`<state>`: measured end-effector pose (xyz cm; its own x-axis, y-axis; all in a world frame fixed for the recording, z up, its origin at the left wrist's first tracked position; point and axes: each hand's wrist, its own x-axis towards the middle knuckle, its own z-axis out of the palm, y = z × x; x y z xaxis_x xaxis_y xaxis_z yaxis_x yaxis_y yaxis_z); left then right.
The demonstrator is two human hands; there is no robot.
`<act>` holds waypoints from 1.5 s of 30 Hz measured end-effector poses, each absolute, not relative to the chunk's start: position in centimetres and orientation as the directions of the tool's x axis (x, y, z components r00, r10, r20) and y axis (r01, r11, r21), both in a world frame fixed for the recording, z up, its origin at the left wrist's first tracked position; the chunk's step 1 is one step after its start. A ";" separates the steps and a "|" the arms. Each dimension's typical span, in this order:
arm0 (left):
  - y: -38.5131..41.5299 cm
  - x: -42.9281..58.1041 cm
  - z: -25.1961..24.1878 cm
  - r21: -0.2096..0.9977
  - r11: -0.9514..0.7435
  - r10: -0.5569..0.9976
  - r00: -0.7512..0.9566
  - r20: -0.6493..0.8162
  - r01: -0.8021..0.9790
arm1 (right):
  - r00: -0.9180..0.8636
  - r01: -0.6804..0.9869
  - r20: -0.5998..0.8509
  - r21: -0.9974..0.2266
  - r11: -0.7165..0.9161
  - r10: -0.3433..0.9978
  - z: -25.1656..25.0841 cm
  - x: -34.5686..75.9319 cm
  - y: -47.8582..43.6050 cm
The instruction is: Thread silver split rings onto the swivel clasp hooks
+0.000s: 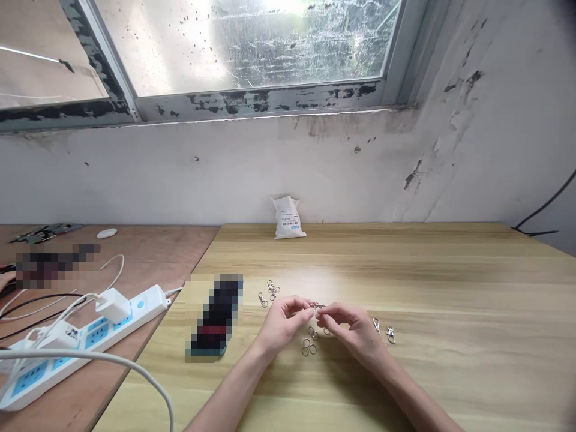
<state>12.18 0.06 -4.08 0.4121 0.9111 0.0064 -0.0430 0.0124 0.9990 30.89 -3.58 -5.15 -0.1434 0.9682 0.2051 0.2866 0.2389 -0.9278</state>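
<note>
My left hand (288, 321) and my right hand (355, 333) meet fingertip to fingertip just above the light wooden table (450, 378). Both are pinched on a small metal clasp (317, 305), partly hidden by the fingers; whether a ring is joined to it I cannot tell. Below the fingers lie several loose metal split rings (309, 347), one partly covered by my right hand. To the left of my left hand is a small group of swivel clasps (272, 290). Two more swivel clasps (390, 334) rest beside my right wrist.
A phone (216, 315), blurred out, lies left of my left hand. Against the wall stands a white labelled packet (288, 219). On the brown table at left are a white power strip (96, 336) with plugs, a cable (148, 375) and part of another person's hand (6, 279).
</note>
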 end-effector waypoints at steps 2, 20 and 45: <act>0.2 12.3 -4.3 0.994 0.061 0.912 0.410 -0.021 -0.085 | -0.159 0.270 0.204 -0.932 0.241 0.966 -5.3 30.6 -3.7; 0.1 12.5 -5.1 0.992 -0.122 0.938 0.325 0.119 -0.013 | -0.176 -0.119 -0.042 -0.991 -0.064 0.984 -5.8 30.2 -2.9; -0.3 11.5 -4.2 0.225 -0.671 0.710 0.524 0.470 0.706 | -0.299 0.850 0.494 -0.251 0.463 0.816 -6.6 31.3 -2.9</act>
<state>11.51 -0.32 -4.23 0.5243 0.7099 0.4702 0.7064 -0.6710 0.2253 31.27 -2.87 -6.63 -0.2989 0.8163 0.4943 0.8500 0.4632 -0.2510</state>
